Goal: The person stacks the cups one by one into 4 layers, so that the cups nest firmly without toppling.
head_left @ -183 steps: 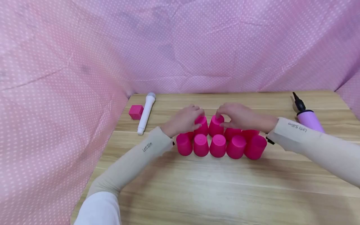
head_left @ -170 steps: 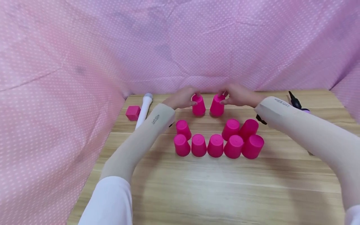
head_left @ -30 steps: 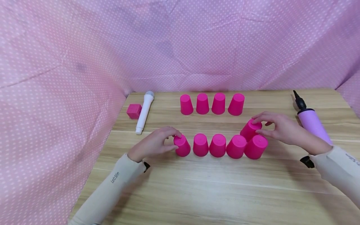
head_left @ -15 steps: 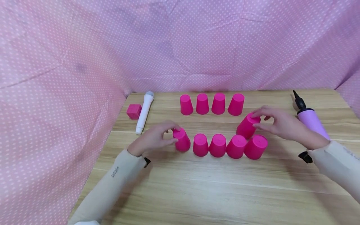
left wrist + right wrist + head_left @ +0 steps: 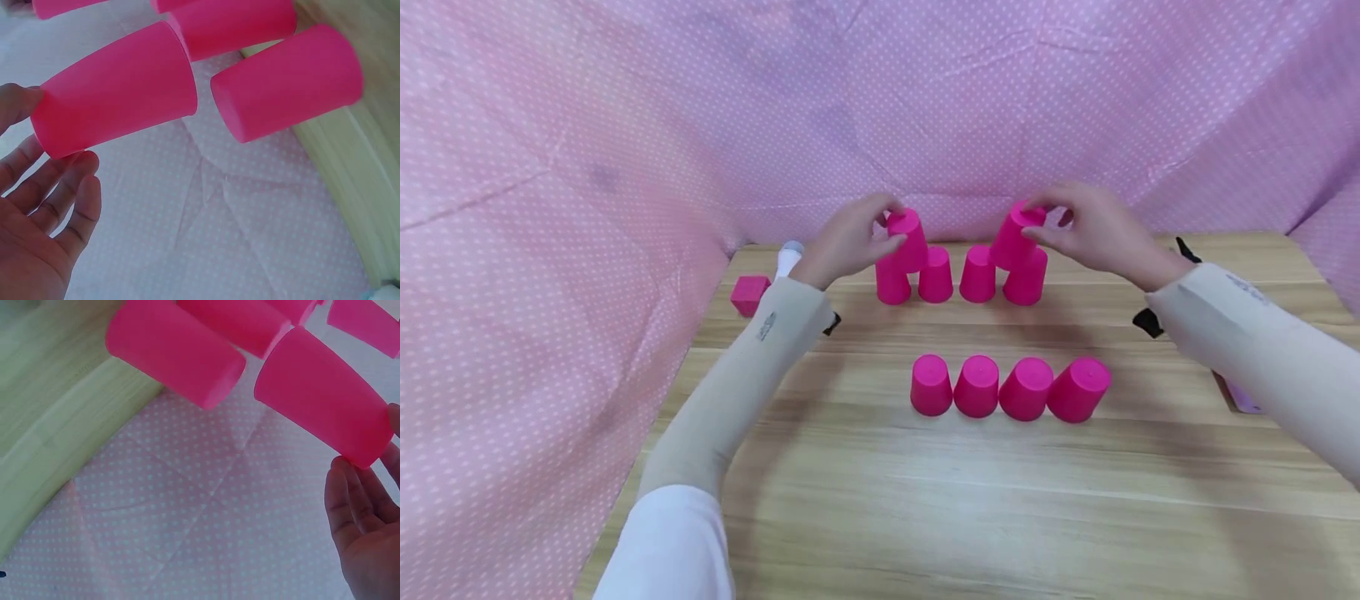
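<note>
Between thumb and fingers, my left hand (image 5: 852,239) pinches the base of an upside-down pink plastic cup (image 5: 119,90). It hangs above the left end of the back row. My right hand (image 5: 1097,227) grips another upturned pink cup (image 5: 322,397) in the same way, over the row's right end. Below them stand the back row's cups, such as the leftmost cup (image 5: 892,286) and the rightmost cup (image 5: 1027,282). In the left wrist view a gap shows between the held cup and a standing cup (image 5: 287,84).
A front row of several upturned pink cups (image 5: 977,388) stands nearer on the wooden table (image 5: 880,500). At left are a pink cube (image 5: 749,295) and a white microphone (image 5: 788,257), partly behind the left arm. The right arm mostly covers a purple pump (image 5: 1242,398). Polka-dot cloth (image 5: 880,108) hangs behind.
Earlier, both hands moved cups to the back. Now the left hand has lifted the front row's leftmost cup, and the right hand the cup behind the row, both carried above the back row.
</note>
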Motion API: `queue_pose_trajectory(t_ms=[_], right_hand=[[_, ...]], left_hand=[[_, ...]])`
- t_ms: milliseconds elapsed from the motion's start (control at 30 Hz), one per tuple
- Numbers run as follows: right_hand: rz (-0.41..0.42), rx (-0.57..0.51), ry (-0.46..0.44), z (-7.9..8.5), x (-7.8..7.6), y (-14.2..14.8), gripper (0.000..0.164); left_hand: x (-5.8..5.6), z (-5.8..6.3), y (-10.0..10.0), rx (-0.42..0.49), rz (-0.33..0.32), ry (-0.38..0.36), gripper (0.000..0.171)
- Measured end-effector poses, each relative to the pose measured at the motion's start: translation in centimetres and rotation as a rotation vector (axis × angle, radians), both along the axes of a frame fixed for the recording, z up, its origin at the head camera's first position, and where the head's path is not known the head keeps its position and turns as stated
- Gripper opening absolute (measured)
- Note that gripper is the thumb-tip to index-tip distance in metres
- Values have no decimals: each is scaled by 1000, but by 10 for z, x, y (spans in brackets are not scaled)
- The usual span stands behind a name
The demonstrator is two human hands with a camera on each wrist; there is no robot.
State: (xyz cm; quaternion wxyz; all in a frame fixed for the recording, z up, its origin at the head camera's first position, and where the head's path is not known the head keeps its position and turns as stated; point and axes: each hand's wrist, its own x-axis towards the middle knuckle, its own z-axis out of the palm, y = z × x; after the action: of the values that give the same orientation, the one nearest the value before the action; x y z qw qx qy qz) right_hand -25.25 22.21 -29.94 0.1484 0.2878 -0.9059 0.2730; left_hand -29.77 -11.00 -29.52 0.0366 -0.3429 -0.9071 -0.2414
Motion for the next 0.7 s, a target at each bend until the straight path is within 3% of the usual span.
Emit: queue_pose_trajectory(t_ms=[233, 700], right_hand=[[-53, 39, -64, -3, -21, -5, 26], [-43, 47, -64, -9, -29, -4, 25]], left_hand=[[-23, 0, 14, -32, 32, -99, 32], [-30, -4, 14, -23, 46, -150, 30]])
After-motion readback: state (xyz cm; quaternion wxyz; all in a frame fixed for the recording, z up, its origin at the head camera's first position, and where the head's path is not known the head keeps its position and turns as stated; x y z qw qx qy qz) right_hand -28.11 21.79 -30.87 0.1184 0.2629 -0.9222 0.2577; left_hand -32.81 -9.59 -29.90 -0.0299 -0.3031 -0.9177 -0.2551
